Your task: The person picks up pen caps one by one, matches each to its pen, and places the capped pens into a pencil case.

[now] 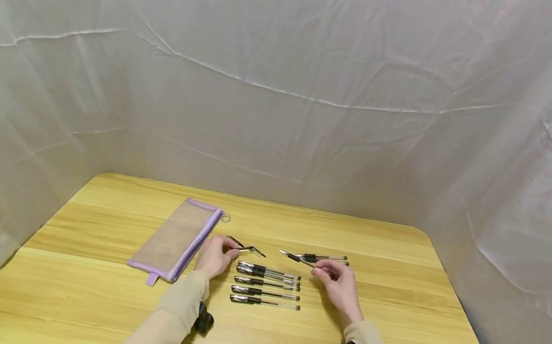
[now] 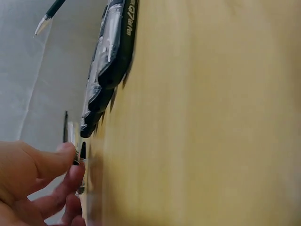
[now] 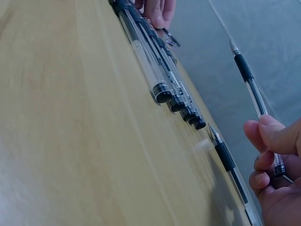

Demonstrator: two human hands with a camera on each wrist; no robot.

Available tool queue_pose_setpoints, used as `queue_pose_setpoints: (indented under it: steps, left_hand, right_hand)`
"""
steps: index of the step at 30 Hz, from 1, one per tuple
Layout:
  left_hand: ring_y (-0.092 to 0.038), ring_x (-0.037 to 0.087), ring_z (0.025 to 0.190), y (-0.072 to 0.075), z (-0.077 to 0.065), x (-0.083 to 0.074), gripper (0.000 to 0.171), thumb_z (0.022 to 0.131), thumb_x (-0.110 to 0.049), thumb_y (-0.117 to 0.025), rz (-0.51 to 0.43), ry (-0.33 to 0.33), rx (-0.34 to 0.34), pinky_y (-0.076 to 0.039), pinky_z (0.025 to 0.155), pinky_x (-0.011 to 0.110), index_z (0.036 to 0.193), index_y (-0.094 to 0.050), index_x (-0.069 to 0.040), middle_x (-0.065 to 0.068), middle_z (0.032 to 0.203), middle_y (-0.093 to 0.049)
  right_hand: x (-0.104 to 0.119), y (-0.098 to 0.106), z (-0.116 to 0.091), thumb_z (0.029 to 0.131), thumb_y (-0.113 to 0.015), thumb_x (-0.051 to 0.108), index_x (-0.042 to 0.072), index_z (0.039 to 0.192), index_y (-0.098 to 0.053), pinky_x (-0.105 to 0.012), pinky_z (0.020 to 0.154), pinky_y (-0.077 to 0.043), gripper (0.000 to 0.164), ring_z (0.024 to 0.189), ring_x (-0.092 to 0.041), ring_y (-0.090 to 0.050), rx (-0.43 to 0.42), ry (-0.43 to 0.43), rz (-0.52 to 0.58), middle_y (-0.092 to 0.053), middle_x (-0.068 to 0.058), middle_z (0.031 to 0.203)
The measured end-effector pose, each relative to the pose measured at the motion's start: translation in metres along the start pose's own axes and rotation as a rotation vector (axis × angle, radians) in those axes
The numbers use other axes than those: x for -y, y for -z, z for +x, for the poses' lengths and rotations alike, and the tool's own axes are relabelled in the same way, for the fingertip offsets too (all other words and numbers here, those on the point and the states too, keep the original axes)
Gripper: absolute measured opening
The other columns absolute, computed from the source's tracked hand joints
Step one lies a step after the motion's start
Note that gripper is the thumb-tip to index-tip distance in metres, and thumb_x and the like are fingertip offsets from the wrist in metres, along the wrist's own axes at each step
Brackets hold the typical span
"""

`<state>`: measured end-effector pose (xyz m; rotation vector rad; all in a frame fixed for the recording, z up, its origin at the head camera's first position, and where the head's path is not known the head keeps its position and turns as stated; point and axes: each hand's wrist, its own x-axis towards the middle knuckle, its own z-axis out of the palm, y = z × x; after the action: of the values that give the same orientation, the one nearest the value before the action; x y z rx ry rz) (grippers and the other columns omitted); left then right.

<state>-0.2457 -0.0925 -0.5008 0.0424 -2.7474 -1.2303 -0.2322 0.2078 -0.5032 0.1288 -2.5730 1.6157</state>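
Note:
Between thumb and fingers, my left hand (image 1: 214, 256) pinches a small clear pen cap (image 2: 71, 133) with a dark clip; the fingers partly cover it. Another dark-clipped cap (image 1: 256, 251) shows just right of those fingertips. My right hand (image 1: 338, 282) grips an uncapped gel pen (image 3: 244, 68) by its rear end, its bare tip pointing left toward the other hand in the head view. Beneath that pen, uncapped pens (image 3: 225, 157) with black grips lie on the table. Several capped gel pens (image 1: 247, 290) lie in a row between my forearms, caps to the left.
Left of my left hand lies a mesh zip pouch (image 1: 174, 236) with purple edging, a pull tab and a metal ring (image 1: 226, 218). The wooden table (image 1: 421, 318) ends at a pale fabric curtain (image 1: 284, 124) behind and at both sides.

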Motion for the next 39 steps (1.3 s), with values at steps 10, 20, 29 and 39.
queue_pose_setpoints:
  steps: [10,20,29,39]
  left_hand:
    - [-0.068,0.021,0.086,0.007,-0.014,-0.008,0.015,0.094,-0.008,-0.068,-0.312,-0.047,0.106,-0.052,0.077,0.027,0.106,-0.074,0.000,0.015,0.095,-0.076]
    - [-0.069,0.035,0.092,0.008,-0.020,-0.010,0.017,0.095,-0.010,-0.067,-0.391,-0.106,0.138,-0.050,0.076,0.020,0.107,-0.074,-0.002,0.013,0.095,-0.077]
    - [-0.069,0.028,0.092,0.008,-0.022,-0.008,0.019,0.096,-0.014,-0.067,-0.407,-0.142,0.151,-0.050,0.079,0.022,0.109,-0.074,-0.003,0.014,0.098,-0.076]
    - [-0.070,0.029,0.092,0.008,-0.022,-0.010,0.019,0.097,-0.012,-0.065,-0.381,-0.140,0.181,-0.052,0.078,0.022,0.112,-0.074,-0.003,0.014,0.101,-0.077]
  right_hand:
    - [0.005,-0.007,-0.001,0.087,-0.073,0.003,0.002,0.099,-0.074,-0.017,0.078,-0.051,0.012,0.083,-0.010,-0.065,0.043,0.034,-0.015,-0.074,-0.014,0.094]
    - [0.017,-0.015,-0.005,0.088,-0.073,0.003,0.002,0.101,-0.073,-0.017,0.076,-0.051,0.013,0.087,-0.024,-0.067,0.074,0.018,0.009,-0.074,-0.016,0.094]
    - [0.017,-0.017,-0.006,0.089,-0.072,0.004,0.004,0.100,-0.073,-0.018,0.080,-0.051,0.012,0.085,-0.013,-0.065,0.087,0.052,-0.017,-0.073,-0.012,0.093]
    - [0.019,-0.018,-0.007,0.088,-0.073,0.004,0.003,0.100,-0.073,-0.018,0.080,-0.052,0.012,0.084,-0.017,-0.067,0.103,0.089,-0.015,-0.074,-0.014,0.093]
